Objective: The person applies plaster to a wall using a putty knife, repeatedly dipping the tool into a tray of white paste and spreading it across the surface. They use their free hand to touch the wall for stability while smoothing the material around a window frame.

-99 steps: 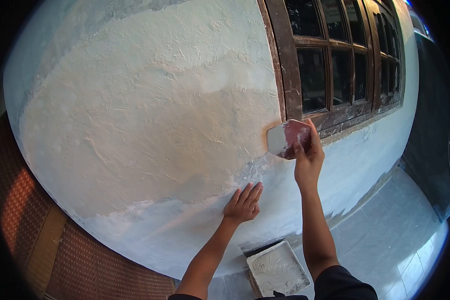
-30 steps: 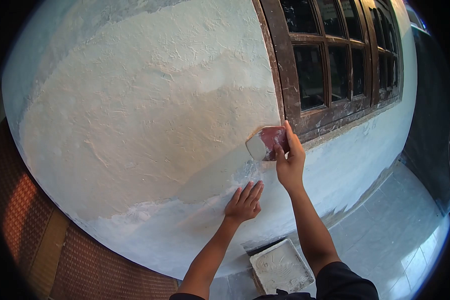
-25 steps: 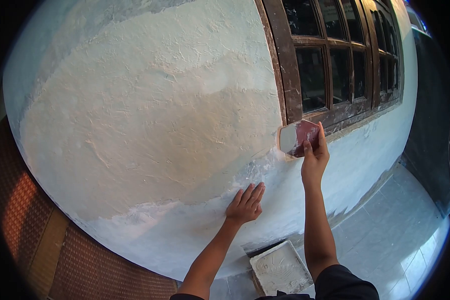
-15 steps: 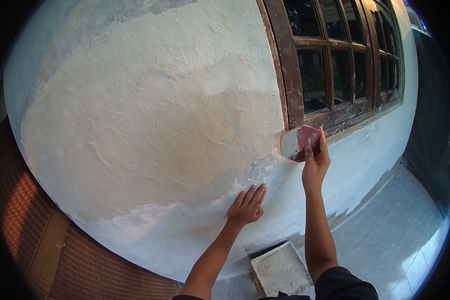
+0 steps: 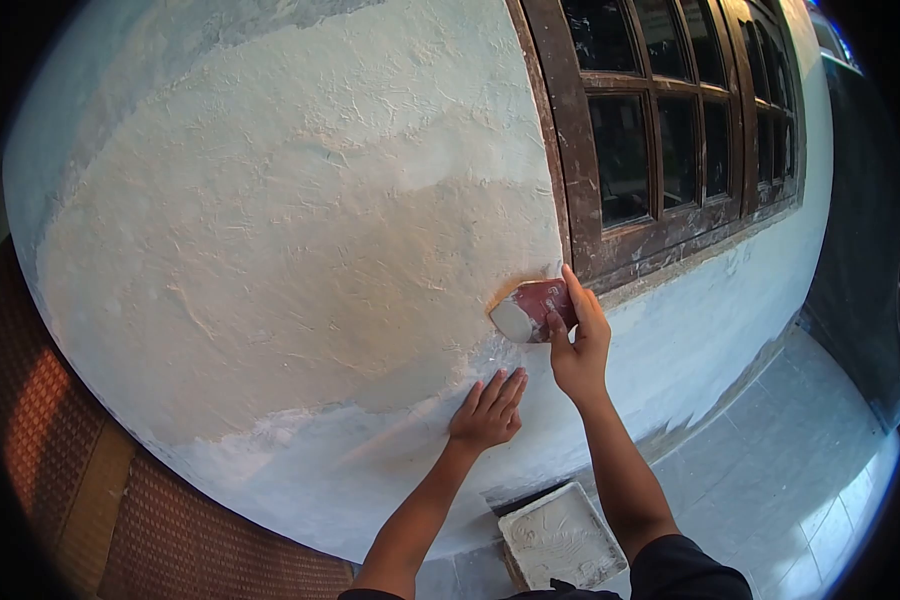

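The right hand (image 5: 578,345) grips a red scraper (image 5: 530,309) against the plastered wall (image 5: 290,250), just below the brown window frame (image 5: 570,150). The left hand (image 5: 487,412) lies flat and released on the wall. A plaster tray (image 5: 560,538) sits on the floor beneath.

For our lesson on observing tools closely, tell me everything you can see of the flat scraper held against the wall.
The scraper is a small flat blade, reddish-brown with a pale, putty-smeared left end. It looks thin and stiff. It lies tilted against the white plastered wall, beside the brown window frame's lower left corner. The right hand grips its right end.
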A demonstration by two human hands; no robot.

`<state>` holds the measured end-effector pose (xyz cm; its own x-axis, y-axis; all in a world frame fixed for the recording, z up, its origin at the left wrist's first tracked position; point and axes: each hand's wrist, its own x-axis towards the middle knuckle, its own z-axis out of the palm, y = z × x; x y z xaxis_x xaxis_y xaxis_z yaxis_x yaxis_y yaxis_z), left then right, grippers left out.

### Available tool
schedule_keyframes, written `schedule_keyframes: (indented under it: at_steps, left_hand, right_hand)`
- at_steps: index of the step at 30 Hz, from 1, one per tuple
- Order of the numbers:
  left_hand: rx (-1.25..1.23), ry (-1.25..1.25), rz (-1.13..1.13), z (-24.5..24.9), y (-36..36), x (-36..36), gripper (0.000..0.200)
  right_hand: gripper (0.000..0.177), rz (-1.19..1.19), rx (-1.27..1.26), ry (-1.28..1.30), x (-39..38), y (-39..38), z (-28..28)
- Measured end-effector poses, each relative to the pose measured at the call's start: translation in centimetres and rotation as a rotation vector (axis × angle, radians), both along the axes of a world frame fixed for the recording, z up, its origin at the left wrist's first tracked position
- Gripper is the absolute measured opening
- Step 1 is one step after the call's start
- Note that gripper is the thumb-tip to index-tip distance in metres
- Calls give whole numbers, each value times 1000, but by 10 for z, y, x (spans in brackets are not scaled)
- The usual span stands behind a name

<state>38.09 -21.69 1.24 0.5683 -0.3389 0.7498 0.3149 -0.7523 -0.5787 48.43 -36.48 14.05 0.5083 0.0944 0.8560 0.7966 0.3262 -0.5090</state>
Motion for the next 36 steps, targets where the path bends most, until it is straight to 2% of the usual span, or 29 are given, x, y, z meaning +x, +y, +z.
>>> schedule_keyframes:
  at_steps: [1, 3, 4, 5, 7, 9, 10, 11, 13, 14, 17, 19, 21, 23, 24, 25, 27, 29, 31, 33, 34, 36]
  left_hand:
    - [4, -5, -3, 0, 0, 0, 51]
    - [12, -1, 1, 1, 0, -2, 51]
    - [17, 0, 5, 2, 0, -1, 52]
    - [19, -5, 5, 3, 1, 0, 52]
    - [24, -7, 8, 2, 0, 0, 52]
    - [7, 2, 1, 0, 1, -1, 52]
    - [2, 5, -3, -1, 1, 0, 52]
    - [-3, 7, 0, -3, 1, 0, 52]
    - [-28, 12, -9, -3, 2, 0, 54]
    - [-24, 7, -5, -3, 2, 0, 54]
    - [-17, -13, -4, -2, 0, 1, 54]
    - [-28, 5, -6, -2, 1, 0, 54]
    - [-30, 11, -5, -4, 0, -1, 54]
    - [-25, 4, -2, -1, 1, -1, 54]
    - [1, -1, 11, 0, 1, -1, 54]
    - [25, -5, 23, 0, 0, 0, 53]
    - [21, -5, 22, 0, 1, 0, 53]
    - [14, 3, 19, -1, 0, -1, 53]
    - [14, 2, 14, 1, 1, -1, 53]
    - [22, -1, 24, 0, -1, -2, 53]
    - [30, -4, 36, 1, -1, -1, 53]
    - [28, -10, 33, 3, 1, 0, 53]
  right_hand:
    - [62, -44, -45, -10, 2, 1, 2]
    - [60, -88, 132, 124, 28, 2, -8]
    - [58, 11, 230, 248, 35, -2, -8]
    - [58, 0, 241, 245, 35, -11, -8]
    - [58, 150, 307, 237, 26, -11, -2]
    - [57, 132, 197, 120, 14, -5, 5]
    - [56, 51, 92, 59, 15, -5, 9]
    - [56, 53, 88, 61, 23, -4, 10]
    - [56, 8, 196, 246, 44, -4, 11]
    - [56, 66, 235, 348, 45, -14, 13]
    - [56, 121, 273, 184, 32, -15, 16]
    - [59, 37, 75, 26, 23, -8, 17]
    - [57, -26, 70, 140, 39, -2, 12]
    - [55, 52, 261, 336, 58, -6, 4]
    - [54, 13, 287, 367, 49, -14, 9]
    - [54, 15, 289, 362, 44, -13, 7]
    - [55, 69, 253, 142, 30, -9, 4]
    - [57, 63, 87, 79, 16, -6, 10]
    - [55, -51, 127, 109, 34, 4, 5]
    - [52, 34, 294, 332, 46, 0, -1]
    - [48, 7, 297, 371, 45, -8, -3]
    - [48, 73, 317, 282, 37, -7, -4]
